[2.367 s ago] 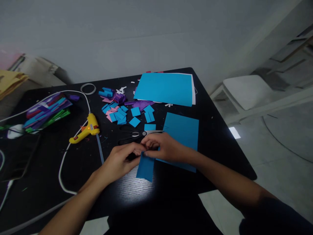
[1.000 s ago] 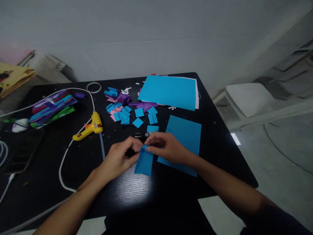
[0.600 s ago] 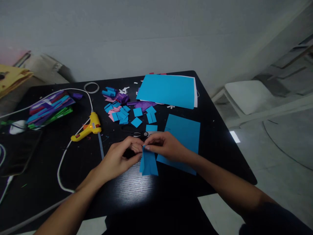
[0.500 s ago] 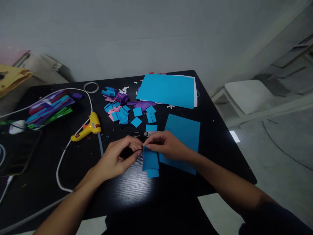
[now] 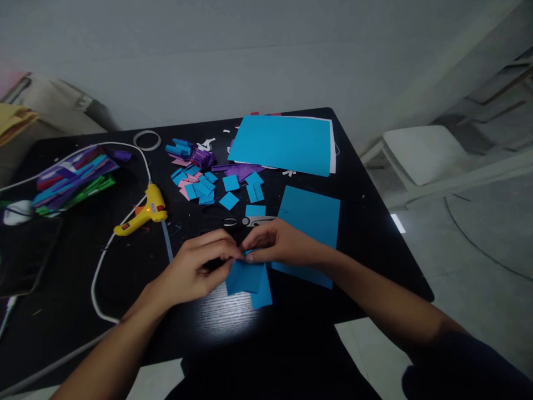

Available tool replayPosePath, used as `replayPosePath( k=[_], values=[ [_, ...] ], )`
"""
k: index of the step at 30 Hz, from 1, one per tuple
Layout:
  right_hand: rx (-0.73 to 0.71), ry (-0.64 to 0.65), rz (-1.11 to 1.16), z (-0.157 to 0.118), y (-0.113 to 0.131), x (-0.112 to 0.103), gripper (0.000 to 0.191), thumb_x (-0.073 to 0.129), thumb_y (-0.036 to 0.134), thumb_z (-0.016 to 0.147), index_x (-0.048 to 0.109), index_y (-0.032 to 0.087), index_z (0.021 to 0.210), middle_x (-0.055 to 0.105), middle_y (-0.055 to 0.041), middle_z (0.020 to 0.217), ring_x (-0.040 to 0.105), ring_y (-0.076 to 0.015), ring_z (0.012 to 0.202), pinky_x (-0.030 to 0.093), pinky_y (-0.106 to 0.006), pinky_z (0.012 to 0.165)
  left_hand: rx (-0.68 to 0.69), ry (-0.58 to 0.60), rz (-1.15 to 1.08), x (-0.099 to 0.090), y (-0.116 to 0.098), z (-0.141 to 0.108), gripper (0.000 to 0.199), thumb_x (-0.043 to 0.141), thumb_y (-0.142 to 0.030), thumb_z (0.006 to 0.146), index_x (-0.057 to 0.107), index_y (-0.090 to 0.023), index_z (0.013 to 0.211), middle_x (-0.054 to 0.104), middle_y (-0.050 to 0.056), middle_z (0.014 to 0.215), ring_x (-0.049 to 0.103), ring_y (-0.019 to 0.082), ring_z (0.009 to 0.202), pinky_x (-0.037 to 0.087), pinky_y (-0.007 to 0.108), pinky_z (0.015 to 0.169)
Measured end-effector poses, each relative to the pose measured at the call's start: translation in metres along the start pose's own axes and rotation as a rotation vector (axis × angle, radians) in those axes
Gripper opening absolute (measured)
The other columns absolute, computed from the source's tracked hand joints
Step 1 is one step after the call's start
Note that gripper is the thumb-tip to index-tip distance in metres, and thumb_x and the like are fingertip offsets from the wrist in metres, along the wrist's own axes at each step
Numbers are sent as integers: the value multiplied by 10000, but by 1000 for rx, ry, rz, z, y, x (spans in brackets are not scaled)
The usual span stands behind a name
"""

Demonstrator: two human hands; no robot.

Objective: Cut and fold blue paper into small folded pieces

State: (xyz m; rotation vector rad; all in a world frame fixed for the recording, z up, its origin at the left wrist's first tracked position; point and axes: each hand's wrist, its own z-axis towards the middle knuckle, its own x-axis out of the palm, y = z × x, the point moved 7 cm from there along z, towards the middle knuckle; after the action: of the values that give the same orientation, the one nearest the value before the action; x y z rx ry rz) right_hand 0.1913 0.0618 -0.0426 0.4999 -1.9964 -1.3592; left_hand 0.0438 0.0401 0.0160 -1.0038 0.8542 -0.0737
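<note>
Near the front of the black table, my left hand (image 5: 208, 261) and my right hand (image 5: 283, 243) meet over small blue paper pieces (image 5: 245, 276). Both hands pinch the upper edge of the paper, fingers closed. One piece slants to the left; another blue piece (image 5: 262, 294) hangs behind it and shows at the lower right. Fingertips hide the top edges. Just beyond the hands lie scissors (image 5: 245, 221), partly covered by my right hand. A larger blue sheet (image 5: 312, 222) lies under and beside my right wrist.
Small blue and pink paper pieces (image 5: 200, 186) are heaped mid-table. A yellow glue gun (image 5: 145, 211) with a white cable lies left, near a bundle of coloured strips (image 5: 75, 180). Large blue sheets (image 5: 283, 144) lie at the back. A white stool (image 5: 420, 153) stands right.
The front blue piece has swung left, away from the piece behind it, and my left hand now pinches its edge. The whole view has shifted slightly.
</note>
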Motion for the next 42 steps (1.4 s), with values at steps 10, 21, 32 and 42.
replayPosePath(
  k=[10, 21, 32, 42],
  values=[
    [8, -20, 3, -4, 4, 2, 220, 909, 272, 774, 807, 181, 947, 829, -41, 923, 813, -199, 914, 638, -364, 915, 48, -26, 64, -3, -8, 1, 171, 663, -57, 910, 717, -195, 994, 709, 42, 917, 691, 137, 772, 556, 231, 690],
    [-22, 13, -47, -4, 9, 3, 146, 864, 187, 807, 833, 187, 950, 830, -32, 922, 811, -184, 925, 636, -344, 920, 99, -10, 127, -3, -14, 2, 166, 649, -61, 910, 718, -190, 989, 721, 52, 896, 709, 147, 758, 564, 228, 673],
    [-8, 36, -108, -5, 11, 4, 128, 841, 150, 804, 826, 189, 925, 824, -19, 894, 803, -170, 897, 629, -297, 858, 124, 17, 145, 1, -17, 4, 175, 630, -55, 908, 707, -194, 982, 710, 52, 890, 696, 152, 769, 562, 242, 691],
    [-5, 1, -163, -5, 14, 4, 150, 840, 106, 794, 783, 178, 912, 802, -8, 867, 786, -153, 861, 609, -267, 822, 138, 12, 157, 1, -18, 3, 176, 636, -43, 909, 697, -186, 990, 704, 48, 889, 685, 144, 769, 551, 242, 697]
  ],
)
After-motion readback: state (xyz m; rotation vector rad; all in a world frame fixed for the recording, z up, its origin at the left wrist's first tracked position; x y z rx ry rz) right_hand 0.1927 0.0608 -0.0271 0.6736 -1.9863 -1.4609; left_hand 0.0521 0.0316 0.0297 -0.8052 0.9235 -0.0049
